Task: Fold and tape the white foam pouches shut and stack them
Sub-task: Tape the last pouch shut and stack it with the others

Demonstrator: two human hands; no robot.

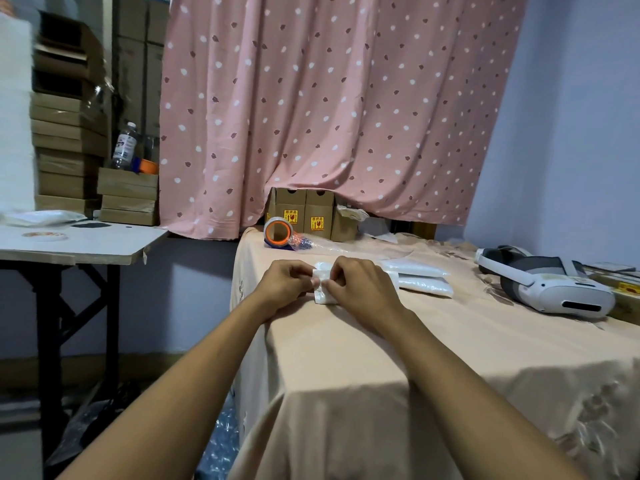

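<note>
Held between both hands, on the peach-clothed table [381,358] near its left edge: one small white pouch [325,296]. Resting on the cloth, not lifted. Pinched at its left side by the left hand [285,284], fingers curled, knuckles up. Pinched at its top and right side by the right hand [362,291], fingers likewise curled, covering most of the pouch's right part. Only a narrow strip of white visible in the gap between the hands, plus a corner just below the fingertips. Hands nearly touching above it. Folded or taped already: cannot tell.

Just right of the right hand, on the same cloth: a stack [420,277] of flat white pouches, two layers showing. Touching the held pouch or not: hidden by the hand.

Farther back, near the left edge: tape [277,232] on an orange core, standing on its rim. Behind it, boxes [304,211] tucked under the pink curtain [329,98]. At far right, a white headset [547,289]. Off to the left, well apart, a side table [86,244].
</note>
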